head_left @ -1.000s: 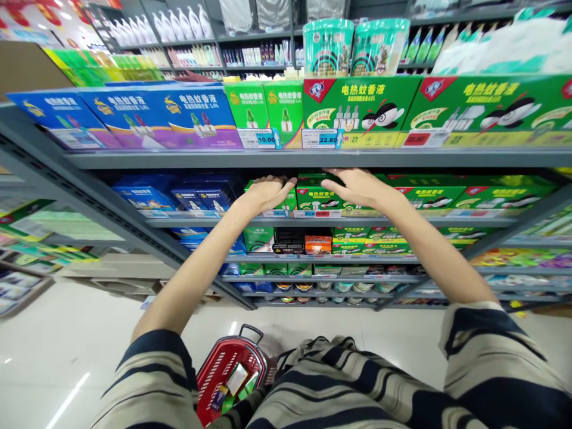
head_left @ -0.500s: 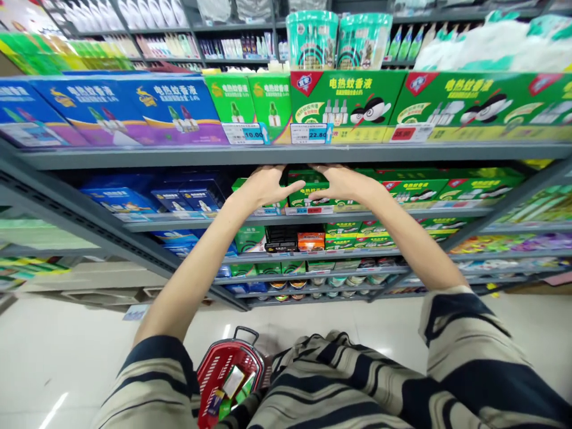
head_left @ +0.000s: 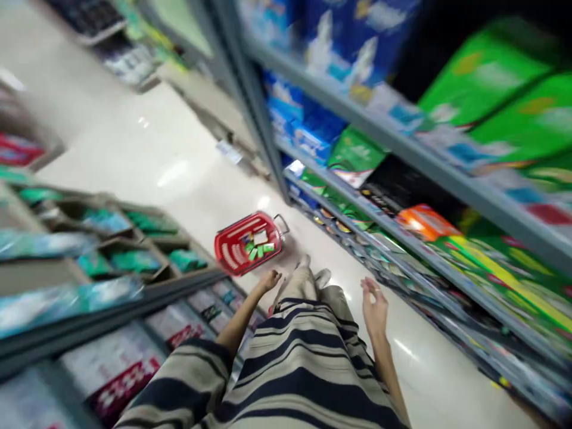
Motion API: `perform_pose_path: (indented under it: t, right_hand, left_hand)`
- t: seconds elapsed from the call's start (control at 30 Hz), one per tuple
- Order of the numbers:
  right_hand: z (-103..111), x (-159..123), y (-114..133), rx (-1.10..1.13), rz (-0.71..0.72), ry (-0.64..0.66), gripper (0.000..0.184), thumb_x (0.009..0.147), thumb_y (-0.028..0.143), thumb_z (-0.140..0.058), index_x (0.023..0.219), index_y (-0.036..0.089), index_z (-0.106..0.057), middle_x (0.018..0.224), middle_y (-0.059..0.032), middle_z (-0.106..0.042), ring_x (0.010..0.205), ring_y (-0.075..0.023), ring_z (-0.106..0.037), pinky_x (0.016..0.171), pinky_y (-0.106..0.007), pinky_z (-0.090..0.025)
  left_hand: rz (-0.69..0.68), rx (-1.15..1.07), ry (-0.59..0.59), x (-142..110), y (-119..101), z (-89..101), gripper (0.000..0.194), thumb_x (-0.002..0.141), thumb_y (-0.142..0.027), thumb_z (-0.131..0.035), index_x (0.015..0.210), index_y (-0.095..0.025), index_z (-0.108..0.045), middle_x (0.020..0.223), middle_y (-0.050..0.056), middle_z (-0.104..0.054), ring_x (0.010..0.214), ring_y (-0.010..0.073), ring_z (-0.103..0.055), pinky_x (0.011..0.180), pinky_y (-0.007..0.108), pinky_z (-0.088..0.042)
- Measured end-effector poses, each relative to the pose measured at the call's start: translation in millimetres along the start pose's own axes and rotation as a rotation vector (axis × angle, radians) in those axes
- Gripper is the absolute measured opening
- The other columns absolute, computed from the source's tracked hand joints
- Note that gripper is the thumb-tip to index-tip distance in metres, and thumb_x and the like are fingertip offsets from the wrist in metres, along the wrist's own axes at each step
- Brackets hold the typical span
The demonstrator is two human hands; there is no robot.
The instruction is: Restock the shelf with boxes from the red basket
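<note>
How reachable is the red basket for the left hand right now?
Probably yes, with a stoop. The left hand hangs close to the red basket, and nothing visible lies between them, though the view is blurred. The basket sits on the floor, so the hand would likely have to drop lower.

Your head camera looks steeply down, tilted sideways, from just above your left hand (head_left: 269,280) and right hand (head_left: 374,307). It faces the floor (head_left: 147,149) between blurred shelves (head_left: 447,176).

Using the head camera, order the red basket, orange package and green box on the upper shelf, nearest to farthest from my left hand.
From the left hand:
1. Red shopping basket, on the floor ahead.
2. Orange package, low shelf to the right.
3. Green box, upper shelf, far right.
</note>
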State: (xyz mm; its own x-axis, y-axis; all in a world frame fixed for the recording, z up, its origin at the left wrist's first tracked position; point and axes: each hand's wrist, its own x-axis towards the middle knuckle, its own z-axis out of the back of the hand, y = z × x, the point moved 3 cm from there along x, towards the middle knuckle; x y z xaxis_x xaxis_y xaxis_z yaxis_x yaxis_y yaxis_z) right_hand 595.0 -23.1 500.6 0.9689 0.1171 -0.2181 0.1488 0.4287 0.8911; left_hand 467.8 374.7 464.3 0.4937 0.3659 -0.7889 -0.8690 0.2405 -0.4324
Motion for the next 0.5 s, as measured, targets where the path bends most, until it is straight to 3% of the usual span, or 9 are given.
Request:
perform_pose_path:
  t: [0.07, 0.13, 0.23, 0.3, 0.4, 0.5]
  right_hand:
    - [-48.4, -21.8, -46.9, -0.055, -0.109, 0.301, 0.044, 0.104, 0.066, -0.063, 0.132, 0.034, -0.075, 0.135, -0.0098, -0.079, 0.132, -0.0408, -0.074, 0.126, -0.070, -0.051]
    - [-82.6, -37.7, -80.6, -0.095, -0.170, 0.520, 0.038, 0.100, 0.068, -0.067, 0.123, 0.040, -0.079, 0.132, -0.0070, -0.081, 0.131, -0.0433, -0.075, 0.123, -0.069, -0.054]
    - [-108.6, -48.5, -121.2, -0.141, -0.256, 0.643, 0.032, 0.097, 0.070, -0.069, 0.112, 0.044, -0.082, 0.127, -0.0043, -0.083, 0.128, -0.0459, -0.076, 0.120, -0.070, -0.057]
    - [-110.3, -51.6, -149.8, -0.183, -0.323, 0.633, 0.033, 0.096, 0.073, -0.067, 0.110, 0.046, -0.081, 0.124, -0.0043, -0.083, 0.126, -0.0472, -0.076, 0.116, -0.072, -0.059]
    - [-96.5, -54.8, -193.3, -0.304, -0.492, 0.506, 0.038, 0.092, 0.080, -0.065, 0.112, 0.050, -0.077, 0.117, -0.0047, -0.084, 0.119, -0.0492, -0.078, 0.107, -0.075, -0.061]
    - [-99.2, -47.4, -216.9, -0.472, -0.658, 0.351, 0.050, 0.076, 0.092, -0.062, 0.102, 0.050, -0.074, 0.102, -0.0041, -0.084, 0.109, -0.0522, -0.079, 0.101, -0.079, -0.060]
  left_hand:
    - [0.167, -0.022, -0.040, -0.3, 66.0, -2.5, 0.047, 0.096, -0.064, -0.073, 0.103, -0.018, -0.072, 0.099, 0.010, -0.074, 0.103, 0.0296, -0.073, 0.104, 0.048, -0.056]
    - [0.287, -0.037, -0.065, 12.3, 118.2, -0.1, 0.047, 0.101, -0.063, -0.070, 0.102, -0.016, -0.072, 0.097, 0.007, -0.074, 0.095, 0.0242, -0.072, 0.099, 0.044, -0.057]
    - [0.367, -0.039, -0.122, 66.4, 182.7, 10.0, 0.039, 0.109, -0.051, -0.064, 0.098, -0.014, -0.071, 0.097, 0.007, -0.075, 0.096, 0.0234, -0.073, 0.099, 0.041, -0.057]
    - [0.365, -0.032, -0.183, 123.7, 219.1, 18.3, 0.031, 0.113, -0.037, -0.055, 0.106, -0.012, -0.072, 0.108, 0.011, -0.078, 0.107, 0.0239, -0.074, 0.104, 0.038, -0.054]
    - [0.348, -0.012, -0.260, 230.1, 264.6, 27.4, 0.033, 0.114, -0.025, -0.045, 0.120, -0.007, -0.072, 0.129, 0.022, -0.078, 0.124, 0.0266, -0.072, 0.108, 0.034, -0.050]
    - [0.372, 0.011, -0.286, 347.8, 301.4, 28.4, 0.035, 0.111, -0.031, -0.056, 0.128, -0.004, -0.071, 0.136, 0.030, -0.075, 0.130, 0.0338, -0.071, 0.107, 0.038, -0.049]
